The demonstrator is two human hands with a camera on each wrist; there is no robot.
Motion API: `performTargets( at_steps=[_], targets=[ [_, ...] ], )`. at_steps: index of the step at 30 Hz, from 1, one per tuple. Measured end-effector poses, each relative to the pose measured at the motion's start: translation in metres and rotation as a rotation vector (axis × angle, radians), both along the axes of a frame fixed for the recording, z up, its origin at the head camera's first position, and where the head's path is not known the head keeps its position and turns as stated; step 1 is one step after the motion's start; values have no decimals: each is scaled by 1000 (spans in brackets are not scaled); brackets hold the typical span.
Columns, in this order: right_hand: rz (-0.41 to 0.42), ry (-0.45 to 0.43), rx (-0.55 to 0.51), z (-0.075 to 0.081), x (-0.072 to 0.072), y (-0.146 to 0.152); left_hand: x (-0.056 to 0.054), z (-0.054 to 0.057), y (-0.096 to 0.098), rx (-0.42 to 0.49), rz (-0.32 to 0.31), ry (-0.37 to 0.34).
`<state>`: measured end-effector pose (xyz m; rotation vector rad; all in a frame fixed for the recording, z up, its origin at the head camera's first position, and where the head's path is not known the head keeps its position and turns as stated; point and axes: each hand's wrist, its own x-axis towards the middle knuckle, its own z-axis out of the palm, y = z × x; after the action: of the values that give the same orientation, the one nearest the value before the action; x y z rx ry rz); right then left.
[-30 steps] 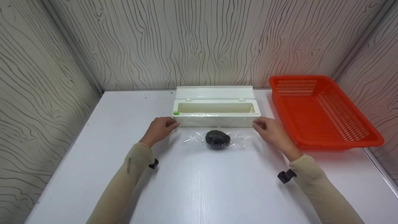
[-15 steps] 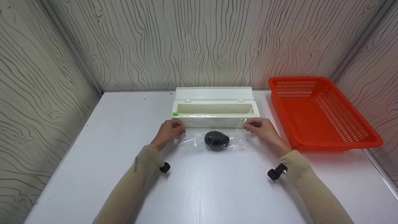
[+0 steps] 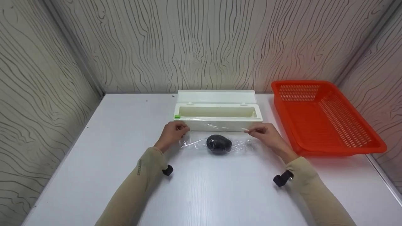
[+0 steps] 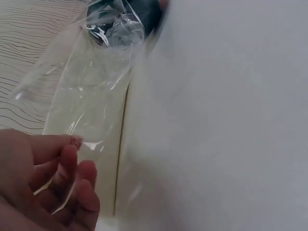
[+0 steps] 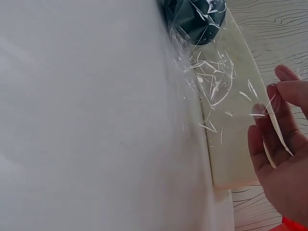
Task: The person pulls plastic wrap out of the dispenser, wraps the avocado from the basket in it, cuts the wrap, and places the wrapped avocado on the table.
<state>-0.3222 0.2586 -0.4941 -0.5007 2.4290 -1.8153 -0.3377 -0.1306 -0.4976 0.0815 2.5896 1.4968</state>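
Note:
A dark avocado (image 3: 219, 144) lies on the white table under clear cling film (image 3: 196, 143), which spreads crinkled to both sides of it. Just behind stands a white cling film dispenser (image 3: 220, 126), its lid tipped back. My left hand (image 3: 172, 134) pinches the film's left side between thumb and forefinger, close to the dispenser's front left corner. Opposite it, my right hand (image 3: 267, 136) pinches the film near the front right corner. In the right wrist view, the avocado (image 5: 197, 21) appears at the top, wrapped in shiny film, with the right hand (image 5: 284, 134) holding a film edge.
A red plastic basket (image 3: 323, 125) with slotted sides stands at the right, near the right forearm. A small green slider (image 3: 177, 116) sits on the dispenser's left end. Patterned wall panels (image 3: 188, 44) enclose the table at the back and sides.
Both hands have come inward along the dispenser's front, the right one then easing slightly back outward. Film between them has shifted and crinkled. The avocado remains in about the same place.

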Motion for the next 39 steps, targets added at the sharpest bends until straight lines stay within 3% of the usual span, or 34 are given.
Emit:
performTargets(
  at_steps=[5,9,15,19,22,25,27,30,32,35,39],
  targets=[
    [46,32,6,-2,5,5,8,2,-14,25,-132,128],
    [66,75,122,0,14,12,16,3,-25,-16,-235,252],
    [156,125,317,-1,27,21,28,4,-33,-75,-345,356],
    [191,144,393,-2,32,22,35,7,-33,-176,-415,433],
    [187,151,440,-3,35,19,39,12,-31,-230,-411,449],
    [175,170,456,-2,36,16,45,20,-26,-177,-344,417],
    [174,189,456,-2,36,15,48,26,-19,-168,-338,418],
    [179,208,457,-2,34,13,53,30,-5,-305,-396,478],
    [175,199,463,-3,33,12,54,29,5,-470,-446,577],
    [165,172,470,-5,31,9,56,21,17,-661,-464,734],
    [82,249,524,-5,31,-2,58,11,24,-777,-469,894]
  ],
)
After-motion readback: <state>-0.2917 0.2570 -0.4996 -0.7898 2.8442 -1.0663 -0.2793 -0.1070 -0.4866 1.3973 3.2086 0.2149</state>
